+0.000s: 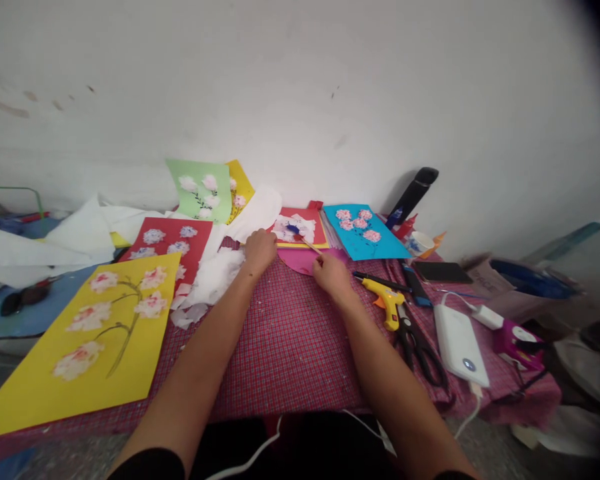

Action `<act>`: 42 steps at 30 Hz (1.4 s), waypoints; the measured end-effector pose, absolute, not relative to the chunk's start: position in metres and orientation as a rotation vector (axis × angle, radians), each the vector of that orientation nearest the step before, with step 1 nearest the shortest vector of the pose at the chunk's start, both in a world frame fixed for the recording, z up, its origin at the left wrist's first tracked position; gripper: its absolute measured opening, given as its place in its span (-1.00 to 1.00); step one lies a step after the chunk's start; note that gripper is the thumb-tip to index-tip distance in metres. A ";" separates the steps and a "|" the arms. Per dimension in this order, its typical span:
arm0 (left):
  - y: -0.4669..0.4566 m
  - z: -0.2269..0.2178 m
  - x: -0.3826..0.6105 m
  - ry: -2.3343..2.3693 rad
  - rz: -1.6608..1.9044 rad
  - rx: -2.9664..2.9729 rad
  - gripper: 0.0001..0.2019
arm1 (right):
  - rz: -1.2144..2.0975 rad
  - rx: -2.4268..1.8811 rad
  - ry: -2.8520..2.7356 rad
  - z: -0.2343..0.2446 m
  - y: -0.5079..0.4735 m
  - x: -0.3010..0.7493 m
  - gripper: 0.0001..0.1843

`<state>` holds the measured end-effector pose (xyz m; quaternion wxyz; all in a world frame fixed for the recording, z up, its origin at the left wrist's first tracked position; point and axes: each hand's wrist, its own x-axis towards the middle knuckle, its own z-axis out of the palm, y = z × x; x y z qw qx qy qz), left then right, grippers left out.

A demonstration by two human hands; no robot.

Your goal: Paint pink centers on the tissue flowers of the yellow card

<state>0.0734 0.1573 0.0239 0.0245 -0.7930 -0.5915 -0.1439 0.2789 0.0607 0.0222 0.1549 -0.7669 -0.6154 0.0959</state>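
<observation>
My right hand [331, 272] is closed round the thin handle of a paintbrush [313, 247]. The brush's dark blue tip rests over crumpled white tissue paper [303, 231] marked with blue and some red. That tissue lies on a red sheet of paper [321, 233] with a yellow edge beneath it. At the left side of this sheet is my left hand [260, 252], its fingers curled; whatever they pinch is hidden. A pink sheet [297, 261] sticks out below, between my hands. Loose white tissue [217, 275] lies beside my left wrist.
Finished-looking flower pictures surround the spot: yellow [145, 363], red [200, 243], green [220, 183] and blue [380, 248]. To the right lie a yellow glue gun [391, 303], black scissors [420, 350], a white power bank [461, 340], a phone [443, 272] and a small cup [421, 243].
</observation>
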 end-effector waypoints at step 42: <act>0.162 0.013 0.072 -1.802 -0.423 -2.494 -0.66 | 0.356 -2.177 -1.772 0.020 0.057 0.279 -0.65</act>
